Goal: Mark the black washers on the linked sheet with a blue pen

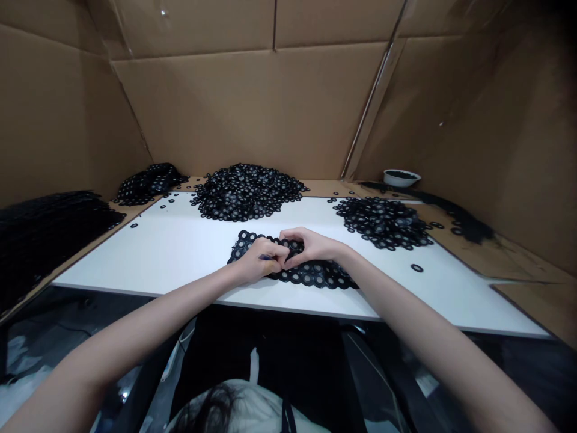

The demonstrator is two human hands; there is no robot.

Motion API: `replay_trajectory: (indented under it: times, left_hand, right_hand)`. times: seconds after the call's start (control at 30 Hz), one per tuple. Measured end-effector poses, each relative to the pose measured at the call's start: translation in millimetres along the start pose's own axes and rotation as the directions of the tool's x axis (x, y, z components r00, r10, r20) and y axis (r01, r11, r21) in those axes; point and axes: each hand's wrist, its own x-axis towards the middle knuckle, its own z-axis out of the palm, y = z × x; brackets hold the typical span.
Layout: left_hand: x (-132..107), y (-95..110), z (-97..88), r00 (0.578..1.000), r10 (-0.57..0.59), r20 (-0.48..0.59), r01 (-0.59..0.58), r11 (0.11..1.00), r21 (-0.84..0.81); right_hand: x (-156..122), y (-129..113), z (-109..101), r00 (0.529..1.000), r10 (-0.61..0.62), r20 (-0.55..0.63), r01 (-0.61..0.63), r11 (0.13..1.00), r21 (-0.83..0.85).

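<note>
- we see the dark sheet of joined rings [315,279] lying at the centre of the frame, flat on the white counter [153,258] near its front edge, with several rows of rings that look linked.
- our left hand [259,261] is at the sheet's left part, fingers curled in; a small dark blue thing [265,257] shows between them, and its grip seems closed on it.
- our right hand [311,246] arches over the sheet's middle, thumb and forefinger bent in a c; its fingertips come close to the left hand's, and we cannot tell whether its grip pinches a ring.
- as we judge it, joining is well begun, since 1 patch is formed; we cannot tell whether it is finished, as our hands hide part of it.
- much looks left: we see a big pile of rings [243,192] at upper centre, a smaller pile [383,224] right of centre, and 1 loose ring [417,271] below that.
- the dark bundle [148,182] at upper left may be finished work, but we cannot be sure.
</note>
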Motion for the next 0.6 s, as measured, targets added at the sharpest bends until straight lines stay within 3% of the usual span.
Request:
replay_trajectory:
  times: [0.2,0.43,0.6]
  left_hand:
    - [-1.9,-3.4,0.4,1.0,-0.013,-0.019,0.013,1.0,-0.01]
    - [-1.0,-6.5,1.0,0.973,-0.155,-0.172,0.095,0.945,-0.311]
    - [2.1,-5.9,0.4,0.954,-0.209,-0.216,0.113,0.916,-0.386]
  right_hand:
    - [-0.2,-0.2,-1.1,1.0,-0.004,-0.011,0.004,1.0,-0.002]
    - [-1.6,-2.7,-1.8,1.0,0.013,0.008,-0.013,1.0,0.013]
    - [-1.8,1.1,-1.7,1.0,0.004,0.014,-0.004,1.0,-0.009]
